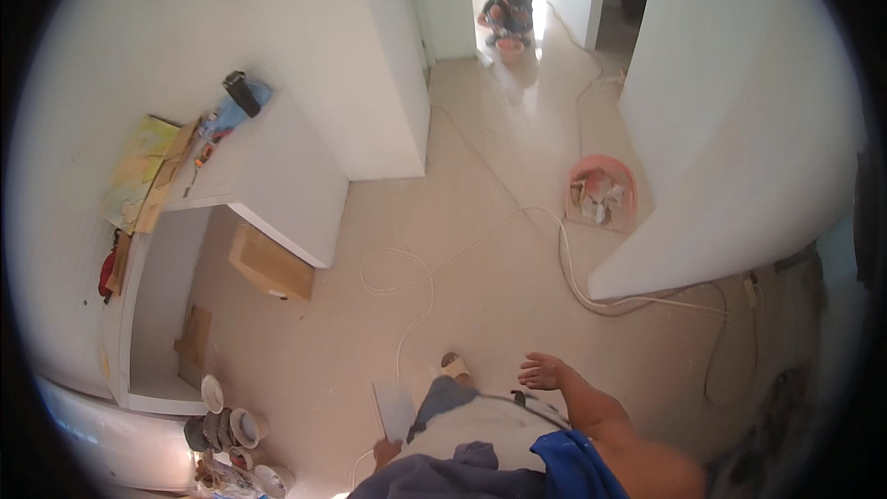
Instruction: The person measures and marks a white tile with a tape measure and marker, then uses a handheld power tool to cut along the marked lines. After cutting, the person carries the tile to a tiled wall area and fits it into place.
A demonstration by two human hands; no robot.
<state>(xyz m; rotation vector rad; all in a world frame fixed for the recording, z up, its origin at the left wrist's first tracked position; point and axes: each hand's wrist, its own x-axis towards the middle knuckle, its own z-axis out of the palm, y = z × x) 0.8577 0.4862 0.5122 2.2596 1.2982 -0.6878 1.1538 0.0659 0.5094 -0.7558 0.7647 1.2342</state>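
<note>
My right hand [542, 371] hangs out in front of me over the floor, fingers apart, holding nothing. Low beside my left leg, my left hand [386, 450] is closed at the bottom end of a pale flat board [397, 414] with a thin brown strip along one edge. My body partly hides that grip, and the board's exact kind does not show. A white cable [404, 337] runs across the floor close to the board. One sandalled foot [455, 366] of mine shows between the hands.
A pink tub [601, 194] of scraps stands by the right wall. Loose cables [564, 240] cross the floor. At left are a white cabinet [291, 176], a cardboard box [270, 263] and several buckets [248, 427]. In the far doorway a person [508, 17] crouches by a bucket [510, 52]; another stands behind.
</note>
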